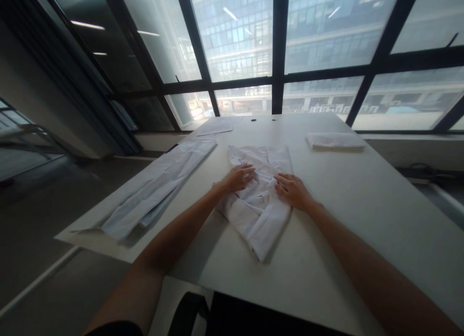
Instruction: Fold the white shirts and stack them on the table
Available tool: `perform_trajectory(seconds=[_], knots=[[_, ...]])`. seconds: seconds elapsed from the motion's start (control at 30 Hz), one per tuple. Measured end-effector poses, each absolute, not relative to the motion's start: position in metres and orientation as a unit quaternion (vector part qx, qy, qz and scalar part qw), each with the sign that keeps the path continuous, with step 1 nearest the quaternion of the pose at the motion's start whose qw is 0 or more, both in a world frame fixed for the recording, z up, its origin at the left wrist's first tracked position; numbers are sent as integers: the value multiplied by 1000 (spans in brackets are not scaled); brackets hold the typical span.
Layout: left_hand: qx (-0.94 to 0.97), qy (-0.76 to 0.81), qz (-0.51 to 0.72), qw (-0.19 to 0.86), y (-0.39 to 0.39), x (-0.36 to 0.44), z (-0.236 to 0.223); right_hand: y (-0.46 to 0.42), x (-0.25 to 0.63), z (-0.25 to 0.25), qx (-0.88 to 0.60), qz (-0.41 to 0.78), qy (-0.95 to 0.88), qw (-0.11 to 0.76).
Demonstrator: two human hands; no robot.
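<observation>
We rest our left hand and right hand, grips apart, on probably a white shirt, steadying it against the counter.

- Clock read from the middle of the view.
- Crumpled shirt-like garment, 5 o'clock: white cloth, matt, creased, soft ridges.
- Long garment, 8 to 9: pale cloth, matt, rippled lengthwise.
- Folded cloth, 3: white, matt, smoother on top.
- Thin flat sheet, 11: white; cloth or paper, can't tell.
- Tabletop, 4: white, smooth, faint sheen.
- Windowpane, 12: glass, glossy, light streaks reflected.
- Curtain, 10: dark cloth, matt, pleated.
- Chair armrest, 7: black, smooth, plastic-looking.
</observation>
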State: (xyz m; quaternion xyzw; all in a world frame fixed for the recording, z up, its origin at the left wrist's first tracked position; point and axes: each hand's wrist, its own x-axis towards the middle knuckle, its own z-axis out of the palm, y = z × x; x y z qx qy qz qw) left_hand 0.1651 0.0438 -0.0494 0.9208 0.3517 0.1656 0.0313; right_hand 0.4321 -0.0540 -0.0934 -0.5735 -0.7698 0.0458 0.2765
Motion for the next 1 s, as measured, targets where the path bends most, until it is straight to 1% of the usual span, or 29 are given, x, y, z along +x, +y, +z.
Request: perform_trajectory(seconds=[0.1,0.2,0.3,0.47,0.6,0.7,0.77,0.83,0.9,1.0], knots=[[923,362,129,27,46,155,-69,-59,427,-88,-601,53,-768,214],[917,380,122,12,40,159,-77,-60,424,-84,-630,54,-756,169],[917,376,137,1,32,166,-73,-59,426,-84,-644,44,-751,140],[923,329,197,16,13,170,-59,-52,453,-86,-661,36,-740,122],[955,202,209,49,-6,177,-53,-49,478,-87,-704,35,-696,138],[965,181,177,61,-18,184,-57,-53,484,-85,-747,-13,-642,172],[964,215,147,52,-21,188,-61,-57,480,-81,-759,-67,-612,210],[950,282,128,39,-22,191,-66,-61,470,-75,-754,-104,-598,253],[923,364,123,28,-20,192,-68,-66,456,-71,-737,-109,-606,280],[878,462,121,21,-13,190,-69,-72,432,-70,-707,-78,-646,277]])
